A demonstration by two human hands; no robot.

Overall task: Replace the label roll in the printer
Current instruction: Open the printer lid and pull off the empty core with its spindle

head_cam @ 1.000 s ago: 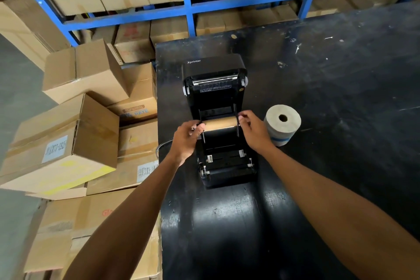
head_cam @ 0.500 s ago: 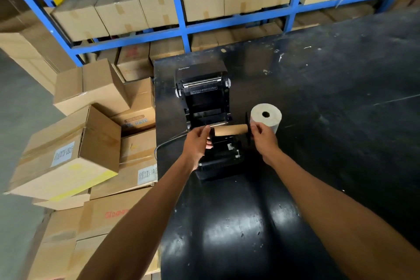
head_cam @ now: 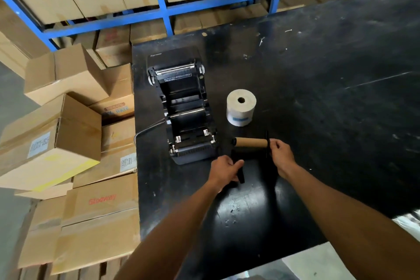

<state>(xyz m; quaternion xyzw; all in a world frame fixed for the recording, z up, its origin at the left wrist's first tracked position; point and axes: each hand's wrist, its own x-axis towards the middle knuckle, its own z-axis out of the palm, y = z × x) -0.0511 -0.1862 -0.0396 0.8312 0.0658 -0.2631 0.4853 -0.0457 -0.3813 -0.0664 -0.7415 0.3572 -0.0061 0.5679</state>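
The empty core [head_cam: 251,142] is out of the printer [head_cam: 185,107] now; 1 second ago it sat in the bay with both hands on its ends, and half a second ago it was lifting clear. I now see it at centre frame, right of the printer's front edge, over the table [head_cam: 318,75]. My right hand [head_cam: 280,154] pinches the black guide at the core's right end. My left hand [head_cam: 225,169] is closed on a separate black piece, apparently the other guide, pulled off the core's left end. I judge the old roll removed and the spindle being stripped, so the core can slide off next.

Counts: 1 printer, lid open, bay empty; 1 core; 1 new roll [head_cam: 241,107] standing on end just above the core, right of the printer; 2 hands; many cartons at left and top, too many to count.
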